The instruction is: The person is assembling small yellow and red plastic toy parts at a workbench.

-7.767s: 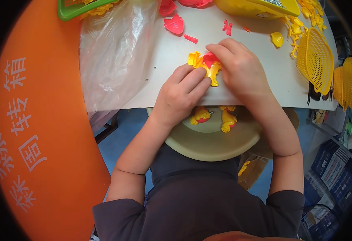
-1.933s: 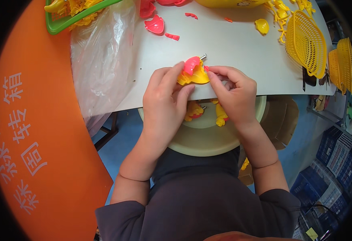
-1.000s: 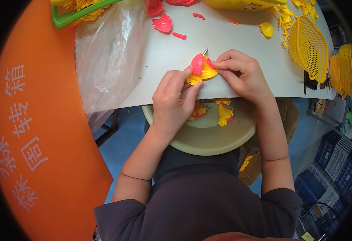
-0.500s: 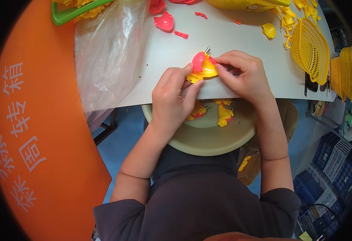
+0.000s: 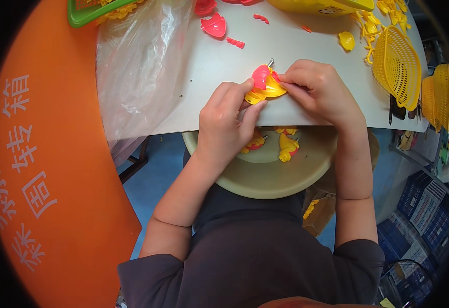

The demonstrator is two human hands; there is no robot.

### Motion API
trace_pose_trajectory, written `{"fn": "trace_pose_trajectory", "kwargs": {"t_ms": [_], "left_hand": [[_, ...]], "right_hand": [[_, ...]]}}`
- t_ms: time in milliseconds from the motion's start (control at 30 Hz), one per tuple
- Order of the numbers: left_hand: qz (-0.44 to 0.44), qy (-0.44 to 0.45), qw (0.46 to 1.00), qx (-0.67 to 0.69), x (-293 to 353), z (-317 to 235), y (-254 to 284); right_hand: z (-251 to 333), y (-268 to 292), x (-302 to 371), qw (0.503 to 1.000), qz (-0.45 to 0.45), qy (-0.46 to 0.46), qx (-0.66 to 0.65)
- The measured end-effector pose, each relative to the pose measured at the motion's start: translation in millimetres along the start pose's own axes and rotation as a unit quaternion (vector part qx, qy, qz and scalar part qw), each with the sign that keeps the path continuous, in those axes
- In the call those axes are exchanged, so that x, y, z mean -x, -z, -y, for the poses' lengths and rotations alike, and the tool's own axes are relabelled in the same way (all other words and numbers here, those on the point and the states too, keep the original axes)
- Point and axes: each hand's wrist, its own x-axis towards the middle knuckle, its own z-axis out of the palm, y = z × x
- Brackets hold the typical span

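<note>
Over the front part of the white table, my left hand pinches a yellow plastic toy part by its lower left end. A pink shell piece sits on its upper left side, and a metal pin sticks out at the top. My right hand has thumb and forefinger pressed together at a small pink piece on the toy's right side. How firmly that piece is seated cannot be seen. Below the table edge, a beige basin on my lap holds several yellow and pink toy parts.
Pink shells and small pink strips lie farther back. A clear plastic bag covers the left side, beside an orange board. Yellow perforated baskets and a yellow cup-shaped piece are at right.
Both hands and the toy have shifted slightly right in the picture, as have the things on the table. My right fingers have drawn a little back along the toy's right side.
</note>
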Motion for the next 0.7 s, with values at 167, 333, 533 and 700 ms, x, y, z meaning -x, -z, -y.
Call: {"fn": "trace_pose_trajectory", "kwargs": {"t_ms": [167,333,533,700], "left_hand": [[0.011,0.013,1.000,-0.015,-1,-3,4],[-0.001,0.034,0.999,-0.001,2,-3,5],[0.067,0.284,0.896,0.334,-1,-24,20],[0.165,0.272,0.901,0.294,-14,-5,37]], "right_hand": [[8,-3,4,0.999,0.042,-0.011,0.032],[9,-14,11,1.000,-0.002,-0.013,-0.009],[9,-27,29,0.996,-0.080,0.011,-0.036],[24,-22,17,0.993,-0.074,0.086,0.022]]}}
